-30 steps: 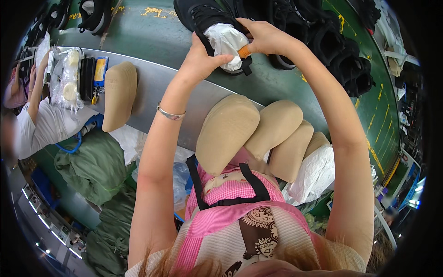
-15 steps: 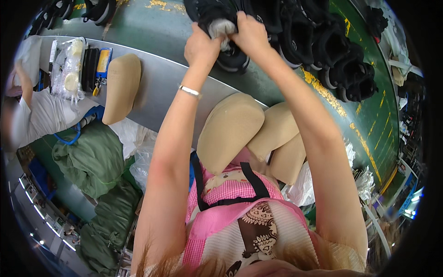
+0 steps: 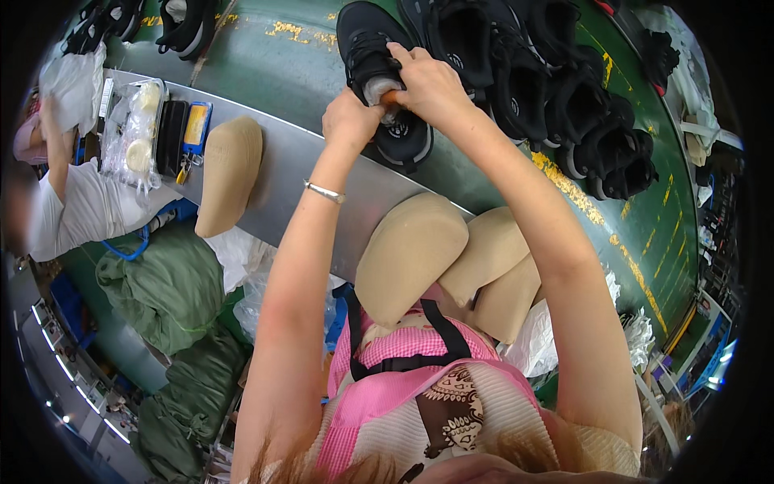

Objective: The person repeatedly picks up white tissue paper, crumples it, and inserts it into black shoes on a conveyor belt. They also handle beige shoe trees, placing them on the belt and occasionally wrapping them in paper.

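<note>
Head view: your left hand [image 3: 351, 121] and right hand [image 3: 435, 87] flank the pale wad [image 3: 381, 88] in the black shoe [image 3: 369, 58] on the green desk [image 3: 274, 81], pinch unclear; likely light, soft-collared, best held by its stiffer heel [image 3: 405, 145].

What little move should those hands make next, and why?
Perhaps press the crumpled whitish stuffing a little deeper into the black lace-up shoe: some of it shows at the shoe's opening, and the left hand and right hand are both right there.
</note>
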`<action>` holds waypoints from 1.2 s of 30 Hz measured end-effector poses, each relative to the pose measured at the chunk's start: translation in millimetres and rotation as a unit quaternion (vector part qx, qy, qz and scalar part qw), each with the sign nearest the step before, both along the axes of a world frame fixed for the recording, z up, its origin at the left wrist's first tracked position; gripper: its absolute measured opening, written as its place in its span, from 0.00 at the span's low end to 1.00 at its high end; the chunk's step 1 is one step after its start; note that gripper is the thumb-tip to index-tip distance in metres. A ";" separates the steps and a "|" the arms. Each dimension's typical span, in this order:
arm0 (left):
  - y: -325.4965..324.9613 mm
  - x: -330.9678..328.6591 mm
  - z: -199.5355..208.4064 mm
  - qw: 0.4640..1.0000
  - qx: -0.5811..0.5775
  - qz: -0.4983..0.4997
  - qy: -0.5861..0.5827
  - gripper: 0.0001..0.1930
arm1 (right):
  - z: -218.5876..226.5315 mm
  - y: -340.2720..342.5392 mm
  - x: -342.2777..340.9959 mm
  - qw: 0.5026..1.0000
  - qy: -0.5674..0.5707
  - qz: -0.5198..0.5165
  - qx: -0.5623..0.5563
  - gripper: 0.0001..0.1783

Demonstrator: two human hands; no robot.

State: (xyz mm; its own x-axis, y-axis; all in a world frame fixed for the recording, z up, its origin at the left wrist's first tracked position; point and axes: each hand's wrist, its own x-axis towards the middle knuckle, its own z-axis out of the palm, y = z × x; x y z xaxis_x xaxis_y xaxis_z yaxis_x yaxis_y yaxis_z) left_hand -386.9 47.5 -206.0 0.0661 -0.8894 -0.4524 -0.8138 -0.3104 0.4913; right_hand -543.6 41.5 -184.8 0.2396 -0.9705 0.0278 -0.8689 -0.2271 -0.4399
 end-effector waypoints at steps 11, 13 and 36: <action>-12.4 -17.8 8.8 0.984 -0.098 0.029 -0.145 0.22 | 1.4 -6.1 -0.3 0.995 -0.027 -0.096 -0.008 0.35; -38.1 2.9 5.6 0.978 -0.130 0.010 -0.160 0.28 | 19.9 3.5 -18.7 0.997 -0.029 -0.066 -0.035 0.23; -35.7 -149.8 18.4 0.931 -0.109 -0.339 -0.086 0.29 | -1.9 97.3 -218.4 0.932 0.241 -0.242 0.124 0.14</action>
